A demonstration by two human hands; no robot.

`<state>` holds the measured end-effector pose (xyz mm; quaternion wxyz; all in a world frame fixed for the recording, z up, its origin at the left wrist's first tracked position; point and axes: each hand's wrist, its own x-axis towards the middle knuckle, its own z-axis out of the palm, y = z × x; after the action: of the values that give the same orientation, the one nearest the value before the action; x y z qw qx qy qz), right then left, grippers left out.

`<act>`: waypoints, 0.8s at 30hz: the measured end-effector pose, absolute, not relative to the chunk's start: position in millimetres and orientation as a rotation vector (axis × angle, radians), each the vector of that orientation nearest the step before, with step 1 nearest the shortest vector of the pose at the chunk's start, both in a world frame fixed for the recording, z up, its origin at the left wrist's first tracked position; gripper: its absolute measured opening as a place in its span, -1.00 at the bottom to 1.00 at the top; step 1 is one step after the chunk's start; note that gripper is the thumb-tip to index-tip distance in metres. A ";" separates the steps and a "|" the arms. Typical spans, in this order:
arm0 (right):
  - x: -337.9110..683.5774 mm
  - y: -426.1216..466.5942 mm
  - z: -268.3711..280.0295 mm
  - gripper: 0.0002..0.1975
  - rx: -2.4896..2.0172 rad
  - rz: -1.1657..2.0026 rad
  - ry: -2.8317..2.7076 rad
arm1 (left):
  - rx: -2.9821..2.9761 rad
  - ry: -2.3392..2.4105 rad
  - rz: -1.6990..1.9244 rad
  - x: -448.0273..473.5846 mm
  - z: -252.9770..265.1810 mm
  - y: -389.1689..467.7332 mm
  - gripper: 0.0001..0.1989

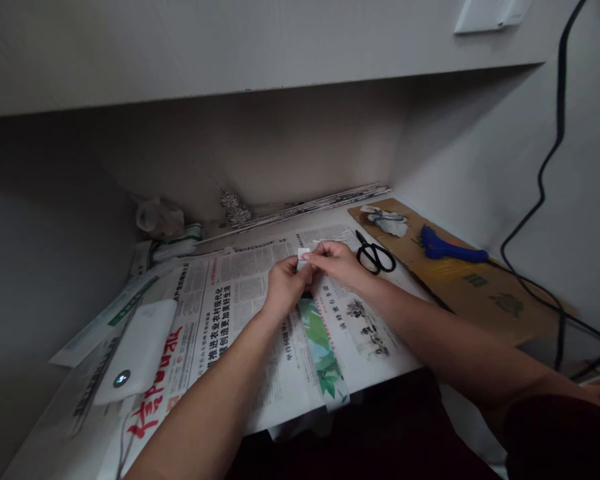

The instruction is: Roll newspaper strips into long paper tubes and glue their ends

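Note:
Between my two hands, above the middle of the newspaper, is a small white folded piece (304, 254), probably paper. My left hand (289, 283) pinches it from the left, fingers curled. From the right, my right hand (336, 261) has thumb and fingers closed on the same piece. Below the hands a green leaf-printed strip (323, 350) runs down to the table's front edge; whether it joins the white piece I cannot tell. Black-handled scissors (375, 257) lie just right of my right hand.
Newspaper (205, 320) covers the table. A white power bank (143, 340) lies at left. On a cardboard sheet (480, 300) at right rests a blue glue gun (450, 247) with a black cord (543, 163). Thin rolled sticks (320, 203) and a plastic bag (160, 219) lie along the back.

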<state>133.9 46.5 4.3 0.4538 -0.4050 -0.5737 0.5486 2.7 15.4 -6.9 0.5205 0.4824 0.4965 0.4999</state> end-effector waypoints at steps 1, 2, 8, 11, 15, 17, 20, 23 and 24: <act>134.4 47.1 4.1 -0.66 -0.997 1.347 -1.429 | 1.182 1.173 1.214 2.6 -5.7 15.3 -0.63; 135.4 48.0 4.2 -0.67 -0.986 1.352 -1.437 | 1.200 1.155 1.219 2.7 -4.4 15.3 -0.63; 145.8 52.6 8.4 -0.71 -0.838 1.509 -1.602 | 1.152 1.093 1.182 2.7 -0.7 15.0 -0.66; 147.1 51.6 10.5 -0.72 -0.861 1.466 -1.624 | 1.161 1.101 1.197 2.8 -3.8 16.3 -0.66; 145.2 51.3 10.7 -0.72 -0.914 1.407 -1.592 | 1.150 1.073 1.206 4.2 -6.3 18.1 -0.66; 144.6 52.1 10.1 -0.72 -0.931 1.406 -1.553 | 1.119 1.038 1.191 5.0 -4.7 17.5 -0.68; 145.0 53.1 9.6 -0.71 -0.965 1.437 -1.495 | 1.059 0.991 1.118 5.4 -0.5 14.8 -0.68; 145.8 53.2 9.9 -0.71 -0.997 1.442 -1.486 | 1.024 0.980 1.051 5.2 2.8 11.8 -0.67; 146.0 53.2 9.9 -0.71 -1.002 1.448 -1.486 | 1.020 0.977 1.043 5.3 3.4 11.0 -0.67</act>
<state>146.0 53.2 9.9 0.4066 -0.3974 -0.5890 0.5743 5.3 11.0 3.4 0.6386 0.4470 0.4283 0.4571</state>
